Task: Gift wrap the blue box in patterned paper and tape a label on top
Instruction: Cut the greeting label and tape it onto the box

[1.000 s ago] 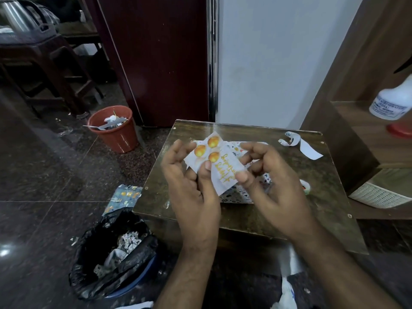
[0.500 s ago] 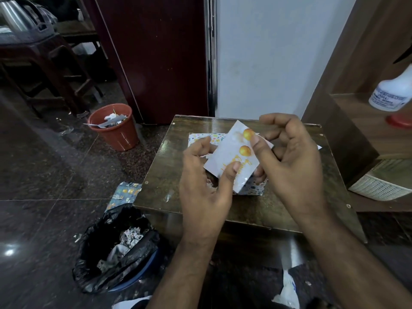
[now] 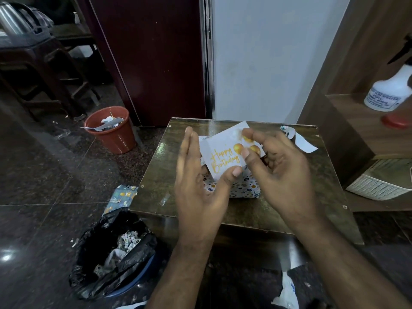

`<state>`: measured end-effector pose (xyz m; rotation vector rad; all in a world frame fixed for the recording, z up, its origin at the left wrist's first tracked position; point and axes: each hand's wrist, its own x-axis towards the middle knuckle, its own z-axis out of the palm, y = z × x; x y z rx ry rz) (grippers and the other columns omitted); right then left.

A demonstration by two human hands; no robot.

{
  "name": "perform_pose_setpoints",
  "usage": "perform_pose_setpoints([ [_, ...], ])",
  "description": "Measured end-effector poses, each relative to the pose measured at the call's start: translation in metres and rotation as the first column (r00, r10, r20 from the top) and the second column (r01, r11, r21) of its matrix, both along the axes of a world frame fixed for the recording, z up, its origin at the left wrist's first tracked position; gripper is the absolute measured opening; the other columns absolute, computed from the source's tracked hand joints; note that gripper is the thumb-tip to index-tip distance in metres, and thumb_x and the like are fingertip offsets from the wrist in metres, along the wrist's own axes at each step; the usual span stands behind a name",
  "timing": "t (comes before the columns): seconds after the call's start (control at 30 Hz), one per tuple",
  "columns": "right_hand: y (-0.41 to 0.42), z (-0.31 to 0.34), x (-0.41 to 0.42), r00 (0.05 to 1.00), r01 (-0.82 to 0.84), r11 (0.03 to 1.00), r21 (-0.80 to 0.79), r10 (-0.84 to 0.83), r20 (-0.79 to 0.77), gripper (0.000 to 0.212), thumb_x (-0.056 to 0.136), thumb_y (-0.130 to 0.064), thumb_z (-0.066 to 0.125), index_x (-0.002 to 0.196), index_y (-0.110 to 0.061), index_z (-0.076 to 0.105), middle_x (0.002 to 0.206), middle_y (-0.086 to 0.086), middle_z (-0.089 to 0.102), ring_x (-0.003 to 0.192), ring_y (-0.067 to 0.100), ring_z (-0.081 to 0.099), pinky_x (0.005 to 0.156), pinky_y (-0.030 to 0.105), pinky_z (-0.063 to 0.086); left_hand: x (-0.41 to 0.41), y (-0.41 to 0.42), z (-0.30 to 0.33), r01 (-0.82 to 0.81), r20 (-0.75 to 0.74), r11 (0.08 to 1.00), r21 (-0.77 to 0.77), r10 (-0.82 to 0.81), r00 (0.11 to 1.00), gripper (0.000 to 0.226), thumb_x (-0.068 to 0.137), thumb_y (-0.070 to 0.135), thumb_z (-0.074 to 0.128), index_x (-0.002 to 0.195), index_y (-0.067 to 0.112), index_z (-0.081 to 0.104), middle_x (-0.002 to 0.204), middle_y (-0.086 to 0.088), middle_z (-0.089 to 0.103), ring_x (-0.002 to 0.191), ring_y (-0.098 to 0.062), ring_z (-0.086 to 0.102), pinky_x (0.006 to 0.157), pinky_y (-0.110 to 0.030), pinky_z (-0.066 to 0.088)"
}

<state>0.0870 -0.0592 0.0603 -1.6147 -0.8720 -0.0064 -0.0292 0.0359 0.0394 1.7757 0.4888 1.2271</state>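
White "Happy Birthday" label, gold balloons, held tilted above wrapped box at centre of small table. Left hand: thumb under label's near edge, fingers straight. Right hand: fingertips pinch label's right end. Paper strip at table's far right corner.

The label now faces the camera with its gold lettering readable, turned from its earlier tilt. The left hand opens, thumb under the lower edge; the right hand pinches the balloon end.
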Motion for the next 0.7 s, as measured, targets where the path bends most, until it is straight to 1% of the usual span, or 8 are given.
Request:
perform_pose_setpoints([
  [0.03,0.001,0.0,0.0,1.0,0.022,1.0,0.02,-0.021,-0.023,0.031,0.098,-0.023,0.072,0.129,-0.022,0.071,0.108,-0.005,0.063,0.098,0.014,0.067,0.077,0.036,0.056,0.002,0.0,-0.003,0.009,0.0,1.0,0.016,-0.009,1.0,0.084,0.087,0.037,0.08,0.157,0.022,0.036,0.168,-0.001,0.031,0.152,-0.018,0.037,0.108,-0.047,0.052],
  [0.1,0.002,-0.003,0.0,0.998,0.059,0.998,0.008,-0.058,-0.017,0.035,0.096,-0.027,0.074,0.131,-0.022,0.071,0.107,-0.006,0.063,0.1,0.013,0.066,0.08,0.031,0.055,0.004,0.001,-0.006,-0.017,-0.021,0.998,0.055,0.018,1.0,0.078,0.089,0.029,0.079,0.156,0.016,0.04,0.169,-0.003,0.03,0.153,-0.02,0.036,0.107,-0.052,0.052],
  [0.17,0.002,-0.005,0.001,0.995,0.073,0.995,-0.063,-0.068,0.074,0.044,0.094,-0.034,0.075,0.135,-0.02,0.068,0.107,-0.005,0.061,0.102,0.012,0.063,0.084,0.024,0.051,0.003,0.001,-0.006,-0.078,-0.041,0.993,0.089,0.082,0.996,0.069,0.091,0.014,0.08,0.151,0.007,0.048,0.165,-0.009,0.037,0.15,-0.014,0.04,0.111,-0.035,0.05],
  [0.23,0.001,-0.011,0.002,0.968,0.1,0.981,-0.164,-0.058,0.243,0.051,0.092,-0.042,0.073,0.138,-0.019,0.066,0.105,-0.004,0.059,0.102,0.016,0.06,0.087,0.03,0.05,0.0,0.003,-0.004,-0.164,-0.053,0.976,0.143,0.173,0.984,0.057,0.09,0.005,0.078,0.143,0.003,0.057,0.157,-0.014,0.047,0.143,-0.009,0.046,0.105,-0.011,0.045],
  [0.27,0.001,-0.014,0.003,0.945,0.124,0.971,-0.205,-0.053,0.321,0.053,0.092,-0.044,0.07,0.138,-0.018,0.066,0.103,-0.003,0.058,0.1,0.018,0.057,0.087,0.035,0.05,0.0,0.004,-0.003,-0.19,-0.054,0.968,0.165,0.201,0.978,0.05,0.09,0.003,0.077,0.138,0.0,0.062,0.152,-0.016,0.053,0.14,-0.011,0.049,0.103,-0.007,0.043],
  [0.37,0.002,-0.018,0.005,0.917,0.176,0.959,-0.223,-0.077,0.391,0.053,0.093,-0.046,0.067,0.135,-0.015,0.068,0.104,-0.001,0.059,0.101,0.018,0.053,0.088,0.036,0.047,0.001,0.008,-0.007,-0.201,-0.063,0.96,0.193,0.216,0.974,0.028,0.089,-0.005,0.075,0.118,-0.006,0.073,0.138,-0.017,0.064,0.131,-0.014,0.057,0.105,-0.011,0.046],
  [0.53,-0.002,-0.02,0.011,0.924,0.186,0.956,-0.228,-0.091,0.37,0.048,0.096,-0.049,0.063,0.133,-0.019,0.069,0.106,-0.003,0.058,0.102,0.018,0.052,0.091,0.045,0.049,0.003,0.006,-0.009,-0.197,-0.118,0.937,0.289,0.239,0.964,0.02,0.091,-0.001,0.075,0.11,-0.006,0.076,0.125,-0.019,0.069,0.121,-0.015,0.062,0.104,-0.009,0.044],
  [0.7,0.0,-0.023,0.007,0.912,0.188,0.959,-0.211,-0.091,0.399,0.045,0.097,-0.049,0.06,0.129,-0.021,0.073,0.101,-0.006,0.051,0.099,0.019,0.045,0.085,0.049,0.05,0.003,0.002,-0.012,-0.194,-0.243,0.924,0.329,0.282,0.928,0.025,0.099,0.021,0.064,0.11,0.003,0.077,0.128,-0.011,0.065,0.118,-0.021,0.063,0.098,-0.037,0.054],
])
